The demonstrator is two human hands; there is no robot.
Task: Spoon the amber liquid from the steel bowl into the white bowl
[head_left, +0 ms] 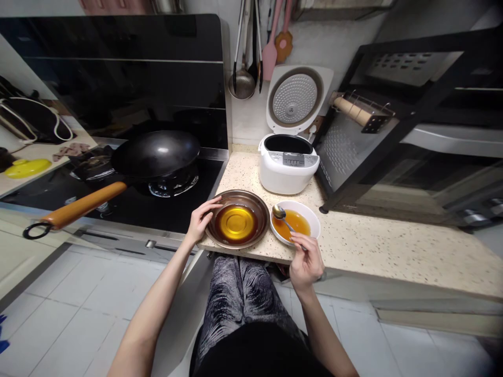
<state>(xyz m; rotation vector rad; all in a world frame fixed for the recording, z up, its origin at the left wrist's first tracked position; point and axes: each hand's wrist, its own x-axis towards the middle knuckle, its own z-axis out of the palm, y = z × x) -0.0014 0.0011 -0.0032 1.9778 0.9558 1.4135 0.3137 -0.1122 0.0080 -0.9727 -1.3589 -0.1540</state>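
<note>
My right hand (pixel 307 262) pinches the handle of a metal spoon (pixel 279 212), its bowl raised over the left rim of a white bowl (pixel 316 228). Amber liquid (pixel 295 224) fills much of that bowl. To its left sits a brown-rimmed metal plate (pixel 257 200), holding a pool of golden-brown liquid (pixel 237 222). The fingers of my left hand (pixel 201 220) are stretched out and rest against the plate's left rim. Both vessels stand near the front edge of the speckled counter (pixel 365 251).
Behind the bowls stands a white rice cooker (pixel 288 170) with its lid raised. A black wok (pixel 157 154) sits on the stove at left, its wooden handle (pixel 86 205) sticking out past the front. At right is a dark rack with an oven (pixel 451 157). Utensils (pixel 242 84) hang on the wall.
</note>
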